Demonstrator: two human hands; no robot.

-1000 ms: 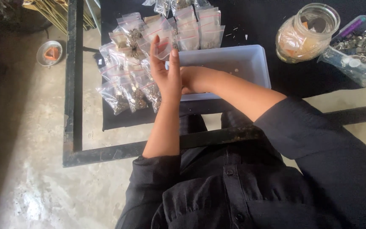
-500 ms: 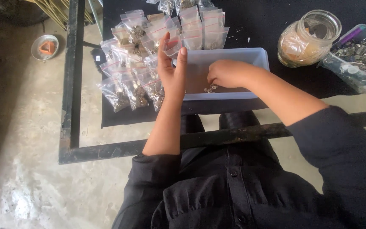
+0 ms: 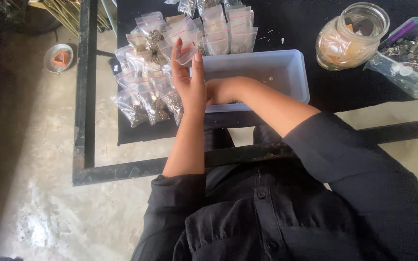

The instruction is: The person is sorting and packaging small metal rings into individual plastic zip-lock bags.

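My left hand [image 3: 189, 82] is raised upright at the left end of a white plastic tray [image 3: 291, 72], its fingertips on a small clear zip bag [image 3: 186, 48]. Beside its palm, my right hand [image 3: 221, 91] is curled low in the tray's near left corner, and its fingertips are hidden. A few tiny metal pieces [image 3: 269, 78] lie on the tray floor. Several filled clear zip bags [image 3: 146, 96] with small metal parts lie spread on the black cloth left of and behind the tray.
A glass jar [image 3: 351, 36] stands at the back right, next to a clear plastic box of metal parts [image 3: 412, 53]. The black metal table frame [image 3: 84, 96] runs along the left and front. A small round bowl [image 3: 59, 57] sits on the concrete floor.
My right hand has pulled back from the tray's middle to its near left corner, against my left palm. My left hand stays upright with the bag.
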